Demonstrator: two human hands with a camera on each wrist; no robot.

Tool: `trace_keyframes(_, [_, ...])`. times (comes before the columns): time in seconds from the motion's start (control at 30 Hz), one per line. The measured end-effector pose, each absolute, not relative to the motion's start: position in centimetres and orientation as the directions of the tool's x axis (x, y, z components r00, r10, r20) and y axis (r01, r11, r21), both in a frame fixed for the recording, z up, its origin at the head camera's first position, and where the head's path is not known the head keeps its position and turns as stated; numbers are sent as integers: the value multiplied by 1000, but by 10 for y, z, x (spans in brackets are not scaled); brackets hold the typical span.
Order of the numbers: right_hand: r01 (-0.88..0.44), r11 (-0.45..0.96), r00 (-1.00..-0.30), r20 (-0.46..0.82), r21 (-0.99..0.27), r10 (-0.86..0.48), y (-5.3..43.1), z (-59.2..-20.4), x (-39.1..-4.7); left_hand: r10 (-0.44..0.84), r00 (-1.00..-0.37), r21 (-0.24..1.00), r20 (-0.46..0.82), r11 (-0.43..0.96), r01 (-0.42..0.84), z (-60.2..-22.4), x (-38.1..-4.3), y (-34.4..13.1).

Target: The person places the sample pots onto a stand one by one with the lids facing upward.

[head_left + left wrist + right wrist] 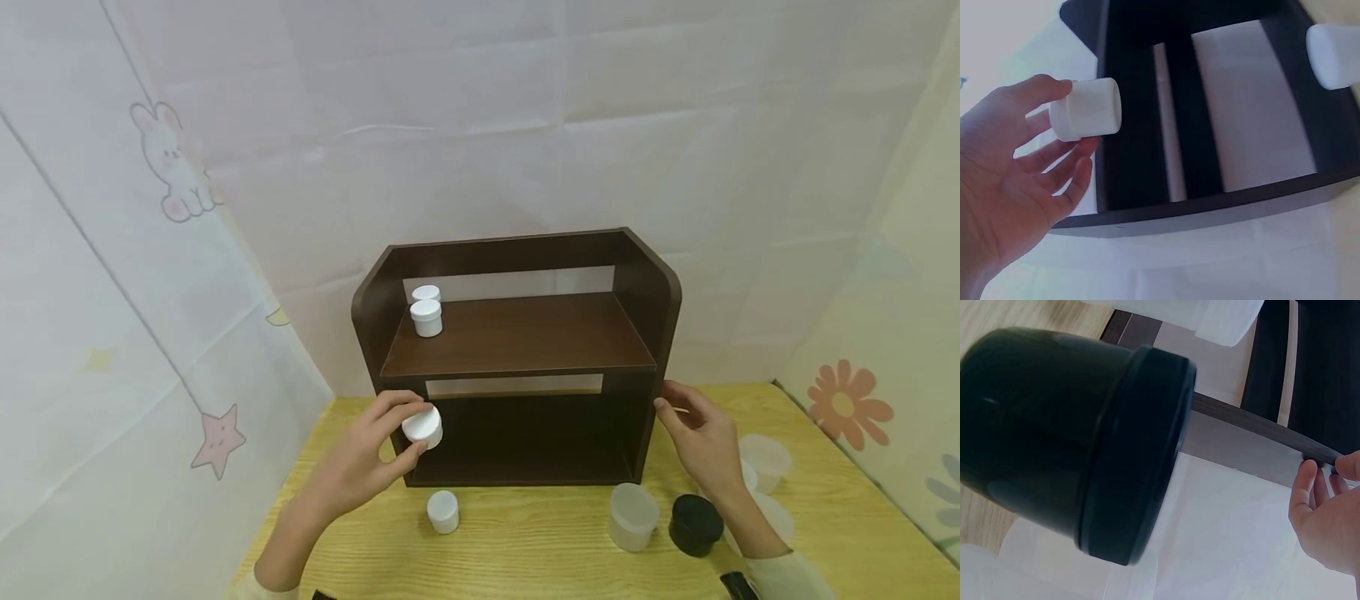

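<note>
My left hand (366, 454) pinches a small white lidded jar (422, 427) between thumb and fingers. The jar is at the left end of the lower level of a dark brown two-level shelf (525, 329); in the left wrist view the held jar (1088, 109) appears in front of the side panel. On the right, my right hand (703, 437) grips the front edge of the shelf's side panel, thumb and fingers (1302, 490) on either side of it. Two white jars (427, 321) stand one behind the other on the upper level, at the left. Another white jar (443, 512) stands on the table before the shelf.
Right of centre on the yellow wood-grain table (540, 542) stand a translucent tub (632, 518) and a black lidded jar (695, 527). More translucent tubs (765, 462) sit beside and partly behind the right forearm. A pale printed cloth (480, 150) hangs behind.
</note>
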State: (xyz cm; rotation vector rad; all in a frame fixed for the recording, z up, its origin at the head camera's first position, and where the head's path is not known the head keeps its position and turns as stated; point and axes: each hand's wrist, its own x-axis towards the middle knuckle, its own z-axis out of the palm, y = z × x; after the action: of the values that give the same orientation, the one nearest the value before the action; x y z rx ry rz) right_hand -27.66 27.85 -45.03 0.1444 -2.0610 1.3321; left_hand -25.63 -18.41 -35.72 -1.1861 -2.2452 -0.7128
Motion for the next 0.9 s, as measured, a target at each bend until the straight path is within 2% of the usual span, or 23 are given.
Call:
trace_keyframes(0.17, [-453,451,-766,594,-770,245,278,-449,-277,569,-386,147,726,420,895,-332,-267,-176])
trace_keyframes(0.4, [-452,457,-765,596,-766,242,279,-448,-278,463,-362,177,809,395,902,-306,-286,-164])
trace_keyframes(0.53, [-462,464,-760,607,-756,232,279,-446,-278,398,-380,161,835,484,860,-302,-297,-156])
trace_keyframes(0.67, [-464,475,-756,614,-748,229,279,-447,-279,357,-439,187,824,561,806,-306,-308,-148])
trace_keyframes(0.9, [-452,481,-760,607,-751,233,279,-449,-279,283,-503,226,816,646,729,-315,-323,-137])
